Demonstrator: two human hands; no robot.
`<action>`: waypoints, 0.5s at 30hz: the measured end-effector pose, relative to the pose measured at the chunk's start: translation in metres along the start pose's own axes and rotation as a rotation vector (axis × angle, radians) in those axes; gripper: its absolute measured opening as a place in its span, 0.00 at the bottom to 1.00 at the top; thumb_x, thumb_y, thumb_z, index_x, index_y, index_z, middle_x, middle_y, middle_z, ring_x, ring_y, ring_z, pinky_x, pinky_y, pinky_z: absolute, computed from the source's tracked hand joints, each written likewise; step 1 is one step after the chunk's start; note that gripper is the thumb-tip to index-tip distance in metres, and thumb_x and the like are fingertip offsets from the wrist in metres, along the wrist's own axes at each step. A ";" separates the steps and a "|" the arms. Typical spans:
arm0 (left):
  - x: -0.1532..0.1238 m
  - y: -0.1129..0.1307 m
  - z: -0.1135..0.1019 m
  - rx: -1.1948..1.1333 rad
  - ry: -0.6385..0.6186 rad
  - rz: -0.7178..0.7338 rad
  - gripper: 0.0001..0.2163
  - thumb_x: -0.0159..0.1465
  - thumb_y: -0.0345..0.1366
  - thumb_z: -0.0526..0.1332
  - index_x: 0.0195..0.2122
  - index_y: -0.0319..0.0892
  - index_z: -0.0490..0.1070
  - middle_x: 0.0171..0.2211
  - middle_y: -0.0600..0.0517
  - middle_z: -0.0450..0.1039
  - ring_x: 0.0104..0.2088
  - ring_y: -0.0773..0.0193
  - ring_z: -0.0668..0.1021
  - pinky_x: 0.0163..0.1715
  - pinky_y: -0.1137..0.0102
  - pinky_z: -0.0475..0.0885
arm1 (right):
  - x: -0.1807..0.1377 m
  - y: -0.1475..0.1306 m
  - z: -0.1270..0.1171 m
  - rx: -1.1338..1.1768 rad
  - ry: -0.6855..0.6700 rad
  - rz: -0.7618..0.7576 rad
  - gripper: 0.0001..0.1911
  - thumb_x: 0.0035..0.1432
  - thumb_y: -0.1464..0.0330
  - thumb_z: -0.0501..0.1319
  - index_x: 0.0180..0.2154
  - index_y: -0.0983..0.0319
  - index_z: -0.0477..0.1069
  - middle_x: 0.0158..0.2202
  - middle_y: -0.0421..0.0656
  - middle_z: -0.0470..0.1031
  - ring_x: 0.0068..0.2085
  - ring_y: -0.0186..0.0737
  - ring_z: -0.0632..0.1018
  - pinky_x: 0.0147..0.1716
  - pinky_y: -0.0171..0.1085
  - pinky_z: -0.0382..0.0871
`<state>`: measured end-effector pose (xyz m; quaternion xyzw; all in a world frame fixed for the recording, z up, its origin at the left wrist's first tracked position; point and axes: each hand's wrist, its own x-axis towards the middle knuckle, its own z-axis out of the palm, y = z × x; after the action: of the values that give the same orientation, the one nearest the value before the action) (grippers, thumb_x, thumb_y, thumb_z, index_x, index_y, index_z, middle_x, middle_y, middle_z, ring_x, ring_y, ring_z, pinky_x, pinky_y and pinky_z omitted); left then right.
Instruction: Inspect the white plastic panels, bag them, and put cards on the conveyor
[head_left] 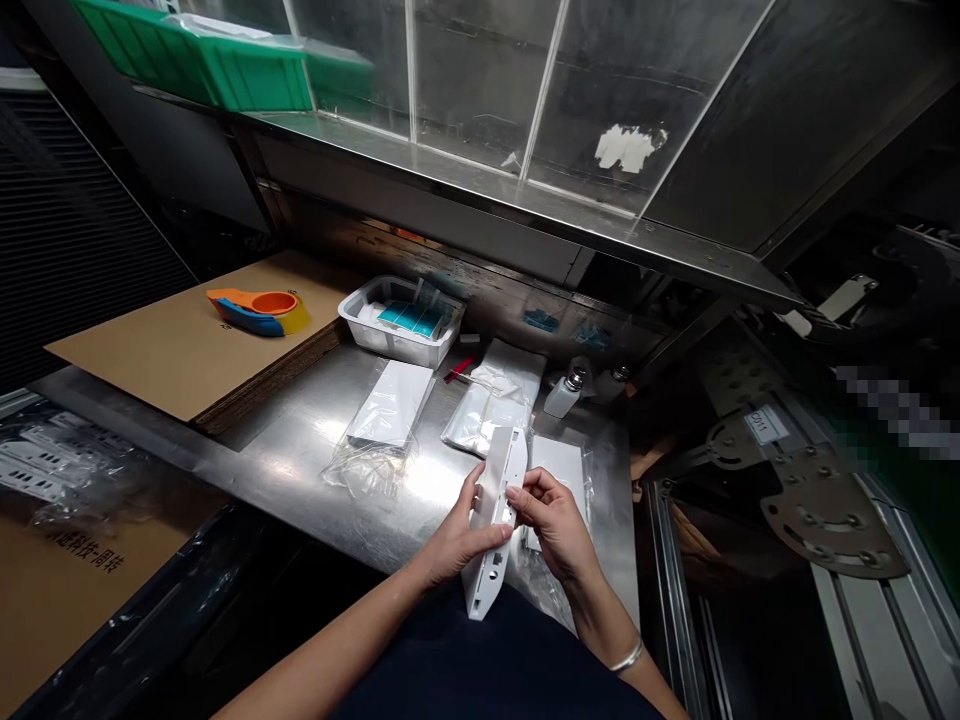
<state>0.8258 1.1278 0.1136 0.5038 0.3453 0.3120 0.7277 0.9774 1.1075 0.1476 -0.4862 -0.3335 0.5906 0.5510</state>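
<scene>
Held part: I am watching a long, narrow white plastic housing with small cut-outs [495, 510] being held upright and slightly tilted, just above the near edge of the shiny steel worktable [300, 440].
Left hand: my view shows the left hand [459, 535] wrapping around the housing's lower left side, the thumb pressing across its face, the fingers closing on it from behind.
Right hand: the right hand [551, 520] is pinching the housing's right edge, the fingertips [517, 495] curling onto the face; a thin silver bangle [626, 657] is sitting on that wrist.
Behind the housing: a flat white panel in clear film [559, 465] is lying on the worktable, just beyond the right hand.
Farther back on the worktable: a clear plastic bag with a white sheet inside [390, 405] is lying left of the housing, and a second crumpled clear bag [495, 400] is resting beside it.
Back of the worktable: a white rectangular plastic tray holding teal packets [401, 320] is standing well beyond the housing.
Far left of the housing: a stack of brown cardboard sheets [187, 350] is carrying an orange and blue tape dispenser [259, 310].
Bottles: two small white bottles with metal caps [566, 390] are standing behind the film-wrapped panel.
Overhead: a green plastic crate [225, 55] is resting on the shelf above the worktable.
</scene>
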 end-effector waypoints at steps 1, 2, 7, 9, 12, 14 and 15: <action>0.000 0.000 0.000 0.001 -0.005 0.003 0.42 0.53 0.43 0.65 0.63 0.47 0.40 0.56 0.43 0.56 0.59 0.48 0.59 0.55 0.56 0.56 | 0.000 0.000 0.000 0.000 0.001 -0.004 0.11 0.46 0.65 0.68 0.28 0.62 0.68 0.25 0.37 0.69 0.25 0.31 0.69 0.24 0.31 0.63; 0.000 0.001 0.000 0.003 -0.009 0.006 0.42 0.53 0.43 0.65 0.63 0.47 0.40 0.56 0.42 0.56 0.59 0.48 0.59 0.55 0.56 0.57 | 0.000 0.000 -0.001 -0.001 0.002 -0.007 0.11 0.46 0.65 0.68 0.28 0.62 0.68 0.24 0.36 0.68 0.25 0.31 0.68 0.24 0.31 0.62; 0.001 0.005 0.000 0.015 -0.012 0.013 0.42 0.53 0.44 0.66 0.63 0.47 0.40 0.57 0.41 0.56 0.59 0.45 0.58 0.55 0.55 0.57 | 0.001 0.000 -0.002 -0.032 0.001 -0.003 0.12 0.46 0.64 0.68 0.28 0.62 0.67 0.24 0.36 0.68 0.25 0.30 0.68 0.23 0.30 0.62; 0.001 0.005 -0.001 0.018 -0.026 0.012 0.42 0.54 0.44 0.65 0.63 0.47 0.39 0.58 0.41 0.55 0.60 0.46 0.57 0.55 0.56 0.58 | 0.002 -0.002 0.000 -0.074 0.020 0.004 0.12 0.47 0.62 0.67 0.27 0.62 0.67 0.24 0.37 0.68 0.25 0.31 0.68 0.22 0.30 0.62; 0.002 0.001 -0.002 0.054 -0.020 0.060 0.41 0.55 0.42 0.65 0.63 0.47 0.39 0.60 0.42 0.52 0.61 0.49 0.54 0.57 0.57 0.56 | 0.006 -0.008 0.007 -0.154 0.068 -0.002 0.14 0.51 0.58 0.64 0.28 0.62 0.68 0.23 0.37 0.67 0.24 0.31 0.67 0.19 0.29 0.60; 0.002 -0.001 -0.002 0.079 0.008 0.093 0.42 0.54 0.41 0.66 0.63 0.48 0.39 0.61 0.43 0.51 0.62 0.50 0.54 0.58 0.57 0.53 | 0.009 -0.012 0.013 -0.171 0.049 -0.012 0.14 0.52 0.58 0.63 0.31 0.63 0.69 0.24 0.37 0.68 0.23 0.31 0.67 0.20 0.30 0.60; 0.002 -0.001 -0.002 0.075 0.012 0.094 0.43 0.54 0.42 0.66 0.63 0.49 0.38 0.61 0.43 0.50 0.61 0.50 0.54 0.58 0.57 0.53 | 0.010 -0.014 0.016 -0.161 0.020 -0.011 0.13 0.52 0.59 0.63 0.33 0.63 0.70 0.25 0.38 0.69 0.24 0.31 0.68 0.21 0.31 0.61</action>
<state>0.8253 1.1306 0.1115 0.5444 0.3371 0.3359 0.6908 0.9679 1.1218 0.1628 -0.5328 -0.3770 0.5539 0.5168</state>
